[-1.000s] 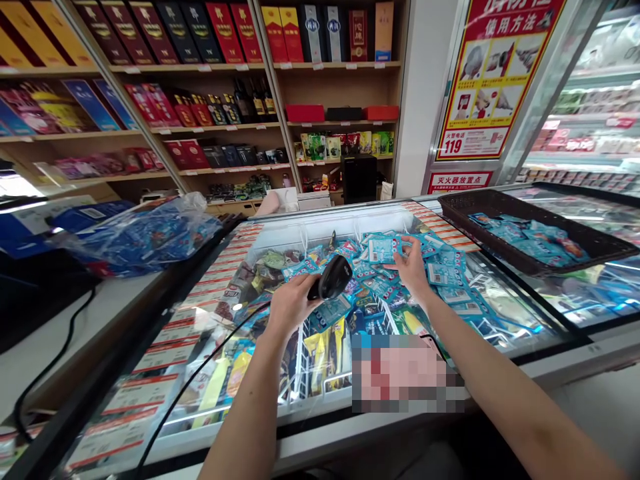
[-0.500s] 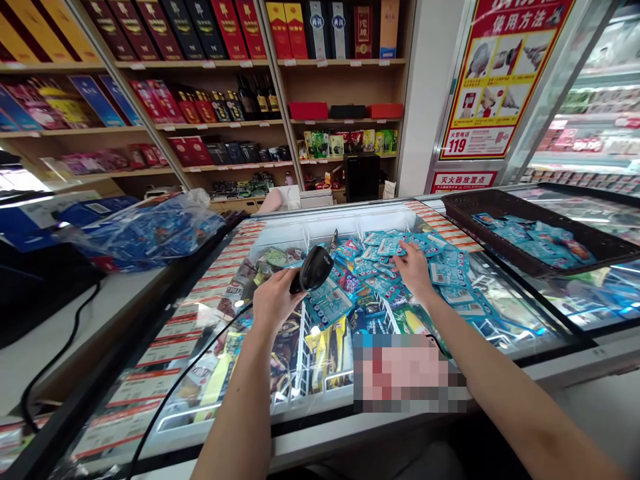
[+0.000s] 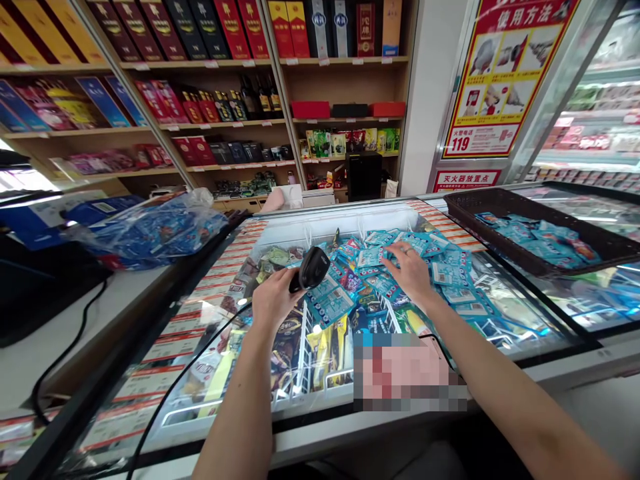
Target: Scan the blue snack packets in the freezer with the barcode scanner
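Observation:
A black handheld barcode scanner (image 3: 311,268) is gripped in my left hand (image 3: 270,299), its head turned toward the packets and its cable trailing down to the left. My right hand (image 3: 407,270) pinches the right edge of a flat blue packet (image 3: 371,257) with a white label. Many similar blue packets (image 3: 453,273) lie spread on the glass freezer top around that hand. One larger blue packet (image 3: 330,301) rests just below the scanner. Fingertips of my right hand partly cover the packet's edge.
A dark brown tray (image 3: 545,267) with more blue packets sits on the freezer at right. At left a clear plastic bag (image 3: 145,230) of blue packets lies on a counter. A blurred-out pinkish item (image 3: 407,373) lies at the front edge. Stocked shelves (image 3: 210,123) stand behind.
My right hand has moved slightly left, drawing a blue packet left and a little nearer the scanner. My left hand and the scanner have stayed nearly still.

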The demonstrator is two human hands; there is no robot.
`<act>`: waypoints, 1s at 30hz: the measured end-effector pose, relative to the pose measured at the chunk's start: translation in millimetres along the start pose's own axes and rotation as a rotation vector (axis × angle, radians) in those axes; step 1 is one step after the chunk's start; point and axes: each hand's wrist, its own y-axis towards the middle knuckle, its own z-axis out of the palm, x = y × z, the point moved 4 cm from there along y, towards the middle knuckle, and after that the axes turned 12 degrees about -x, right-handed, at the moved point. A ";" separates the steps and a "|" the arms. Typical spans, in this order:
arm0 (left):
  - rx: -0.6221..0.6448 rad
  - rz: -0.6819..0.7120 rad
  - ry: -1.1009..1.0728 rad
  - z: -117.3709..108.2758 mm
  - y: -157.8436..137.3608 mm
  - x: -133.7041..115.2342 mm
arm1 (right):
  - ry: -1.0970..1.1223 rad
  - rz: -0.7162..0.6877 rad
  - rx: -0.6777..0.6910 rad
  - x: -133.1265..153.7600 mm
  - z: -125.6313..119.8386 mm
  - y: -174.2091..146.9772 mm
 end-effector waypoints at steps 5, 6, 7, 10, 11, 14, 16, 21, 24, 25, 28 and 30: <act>-0.003 -0.065 0.030 -0.5 -0.7 2.2 | 0.342 -0.241 0.358 34.7 14.3 -9.6; -0.001 -0.072 0.033 -0.5 -0.9 2.5 | 0.402 -0.289 0.447 42.9 14.9 -12.6; 0.000 -0.080 0.035 -0.4 -1.1 2.9 | 0.451 -0.331 0.534 50.5 15.0 -15.6; -0.001 -0.106 0.031 -0.2 -1.6 4.1 | 0.527 -0.439 0.751 65.8 14.8 -23.9; -0.002 -0.110 0.027 -0.2 -1.8 4.2 | 0.537 -0.466 0.791 67.6 15.1 -25.7; -0.008 -0.115 0.020 -0.7 -1.9 4.0 | 0.551 -0.486 0.803 64.3 17.0 -26.1; -0.007 -0.117 0.018 -1.3 -1.8 3.9 | 0.523 -0.435 0.753 57.8 18.7 -23.5; -0.010 -0.119 0.009 -2.8 -1.3 3.5 | 0.390 -0.319 0.597 50.8 18.1 -18.5; -0.008 -0.104 0.003 -3.0 -1.1 2.0 | 0.442 -0.366 0.640 58.3 18.7 -21.3; -0.005 -0.096 0.003 -2.8 -1.1 1.3 | 0.457 -0.380 0.673 60.4 19.9 -22.4; 0.005 -0.073 0.005 -2.2 -1.2 -0.3 | 0.436 -0.353 0.702 59.0 24.6 -21.7; 0.005 -0.067 0.006 -1.8 -1.3 -0.6 | 0.378 -0.277 0.654 51.1 27.8 -17.5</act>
